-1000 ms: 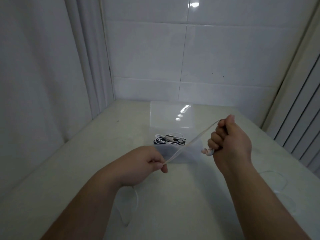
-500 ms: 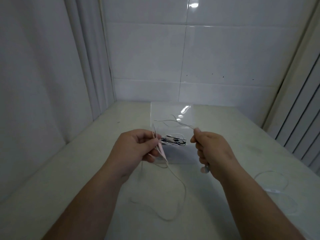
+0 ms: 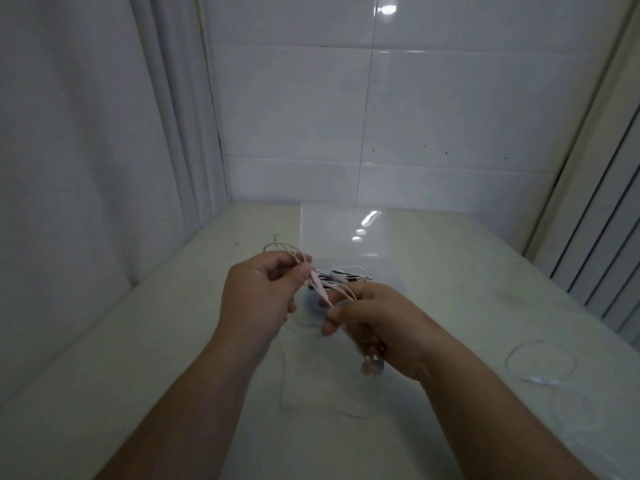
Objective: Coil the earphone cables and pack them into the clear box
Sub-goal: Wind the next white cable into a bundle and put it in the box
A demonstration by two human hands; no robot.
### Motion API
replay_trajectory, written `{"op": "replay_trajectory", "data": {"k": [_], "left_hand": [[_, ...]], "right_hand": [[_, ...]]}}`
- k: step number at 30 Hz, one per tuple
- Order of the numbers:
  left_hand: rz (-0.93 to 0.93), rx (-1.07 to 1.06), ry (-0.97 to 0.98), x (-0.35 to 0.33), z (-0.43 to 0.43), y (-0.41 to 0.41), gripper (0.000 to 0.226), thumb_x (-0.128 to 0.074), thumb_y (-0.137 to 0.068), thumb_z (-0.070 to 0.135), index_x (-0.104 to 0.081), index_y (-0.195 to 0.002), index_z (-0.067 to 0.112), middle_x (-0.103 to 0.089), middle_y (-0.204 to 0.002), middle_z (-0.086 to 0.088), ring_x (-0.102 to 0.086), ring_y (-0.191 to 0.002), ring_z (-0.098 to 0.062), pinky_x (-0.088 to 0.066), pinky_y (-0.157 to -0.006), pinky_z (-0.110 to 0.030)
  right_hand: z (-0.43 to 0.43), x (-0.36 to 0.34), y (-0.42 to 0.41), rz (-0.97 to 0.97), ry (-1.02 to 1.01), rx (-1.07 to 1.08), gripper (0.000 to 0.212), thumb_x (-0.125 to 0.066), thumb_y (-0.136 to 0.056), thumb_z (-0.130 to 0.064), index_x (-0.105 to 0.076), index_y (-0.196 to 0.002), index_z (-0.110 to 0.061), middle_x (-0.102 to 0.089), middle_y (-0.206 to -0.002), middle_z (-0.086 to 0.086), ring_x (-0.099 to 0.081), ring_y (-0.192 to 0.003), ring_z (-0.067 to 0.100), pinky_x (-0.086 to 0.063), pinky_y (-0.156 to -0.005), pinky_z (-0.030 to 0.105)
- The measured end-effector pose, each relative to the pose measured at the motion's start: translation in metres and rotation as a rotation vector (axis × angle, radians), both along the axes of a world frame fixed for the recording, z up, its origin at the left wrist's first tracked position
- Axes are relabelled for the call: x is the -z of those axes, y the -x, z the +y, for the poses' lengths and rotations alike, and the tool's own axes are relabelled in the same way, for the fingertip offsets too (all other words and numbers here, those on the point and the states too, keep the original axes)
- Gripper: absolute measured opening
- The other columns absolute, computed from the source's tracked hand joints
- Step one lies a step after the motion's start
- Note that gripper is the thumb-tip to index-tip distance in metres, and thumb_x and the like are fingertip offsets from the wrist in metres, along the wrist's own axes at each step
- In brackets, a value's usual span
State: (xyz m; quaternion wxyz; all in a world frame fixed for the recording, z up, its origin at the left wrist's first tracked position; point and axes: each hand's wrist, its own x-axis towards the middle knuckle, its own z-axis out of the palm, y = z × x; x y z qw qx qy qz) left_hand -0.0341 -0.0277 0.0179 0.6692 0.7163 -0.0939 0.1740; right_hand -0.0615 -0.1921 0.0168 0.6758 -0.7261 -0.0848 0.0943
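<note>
Where loops gather at its fingertips, left hand (image 3: 263, 296) pinches the pinkish earphone cable (image 3: 320, 288). Right hand (image 3: 381, 323), fingers curled, grips the same cable just beside it; clear box (image 3: 343, 230) stands behind both, a black-and-white coil (image 3: 346, 274) inside. Loose white earphone (image 3: 539, 379) lies on the table (image 3: 138, 341), far right.

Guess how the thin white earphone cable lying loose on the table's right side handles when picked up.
Probably floppy: the thin white earphone cable lies in a slack, uneven loop on the pale table. Likely very light, being so thin. It may dangle and snag, as the pinkish earphone cable nearby droops in loose strands.
</note>
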Motion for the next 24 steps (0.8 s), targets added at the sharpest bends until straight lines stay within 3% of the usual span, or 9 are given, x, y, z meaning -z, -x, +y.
{"op": "replay_trajectory", "data": {"k": [2, 5, 9, 12, 16, 20, 24], "left_hand": [[-0.002, 0.036, 0.064, 0.001, 0.0, -0.001, 0.016, -0.059, -0.09, 0.006, -0.068, -0.081, 0.016, -0.069, -0.065, 0.006, -0.047, -0.045, -0.009, -0.034, -0.039, -0.023], [0.071, 0.176, 0.375, -0.005, 0.002, -0.001, 0.023, -0.044, -0.097, 0.006, -0.055, -0.079, 0.014, -0.072, -0.074, -0.003, -0.041, -0.048, -0.01, -0.028, -0.041, -0.021], [0.165, 0.186, 0.661, -0.007, 0.012, -0.009, 0.024, -0.04, -0.1, 0.012, -0.05, -0.079, 0.019, -0.06, -0.059, 0.0, -0.032, -0.044, -0.01, -0.021, -0.041, -0.02], [0.155, 0.12, 0.657, -0.004, 0.016, -0.013, 0.024, -0.038, -0.101, 0.013, -0.053, -0.083, 0.018, -0.047, -0.051, 0.003, -0.03, -0.04, -0.008, -0.018, -0.041, -0.019], [0.098, -0.042, 0.543, -0.001, 0.019, -0.017, 0.025, -0.039, -0.1, 0.011, -0.057, -0.084, 0.015, -0.049, -0.049, 0.005, -0.035, -0.041, -0.009, -0.023, -0.043, -0.022], [0.068, -0.121, 0.505, 0.001, 0.016, -0.017, 0.03, -0.039, -0.101, 0.012, -0.054, -0.075, 0.015, -0.057, -0.051, 0.007, -0.051, -0.052, -0.013, -0.04, -0.057, -0.028], [0.046, -0.123, 0.491, 0.002, 0.012, -0.018, 0.031, -0.036, -0.102, 0.015, -0.05, -0.074, 0.017, -0.056, -0.053, 0.004, -0.051, -0.061, -0.021, -0.047, -0.071, -0.035]], "right_hand": [[-0.003, 0.0, -0.001, -0.049, 0.054, 0.017, 0.007, -0.064, -0.074, -0.012, -0.069, -0.077, -0.009, -0.063, -0.063, 0.01, -0.03, -0.046, 0.016, -0.021, -0.044, 0.022], [-0.012, -0.002, -0.001, -0.037, 0.182, 0.036, 0.024, -0.071, -0.062, -0.035, -0.067, -0.067, -0.012, -0.056, -0.062, 0.012, -0.031, -0.045, 0.018, -0.024, -0.047, 0.025], [-0.023, -0.008, 0.001, -0.021, 0.256, 0.047, 0.026, -0.072, -0.062, -0.043, -0.067, -0.064, -0.017, -0.052, -0.053, 0.001, -0.029, -0.049, 0.018, -0.022, -0.05, 0.028], [-0.027, -0.013, 0.005, -0.019, 0.335, 0.023, 0.022, -0.07, -0.071, -0.039, -0.068, -0.064, -0.018, -0.054, -0.054, 0.001, -0.03, -0.046, 0.017, -0.024, -0.049, 0.028], [-0.034, -0.017, 0.01, -0.041, 0.575, -0.021, 0.013, -0.068, -0.086, -0.027, -0.069, -0.078, -0.016, -0.061, -0.06, -0.003, -0.038, -0.047, 0.015, -0.035, -0.047, 0.029], [-0.033, -0.016, 0.008, -0.07, 0.792, -0.041, 0.015, -0.062, -0.093, -0.024, -0.072, -0.09, -0.014, -0.071, -0.071, -0.007, -0.045, -0.036, 0.0, -0.033, -0.036, 0.012], [-0.033, -0.008, 0.0, -0.161, 0.87, 0.085, 0.029, -0.056, -0.096, -0.033, -0.068, -0.075, -0.016, -0.073, -0.067, -0.002, -0.054, -0.043, -0.006, -0.036, -0.044, 0.007]]}}
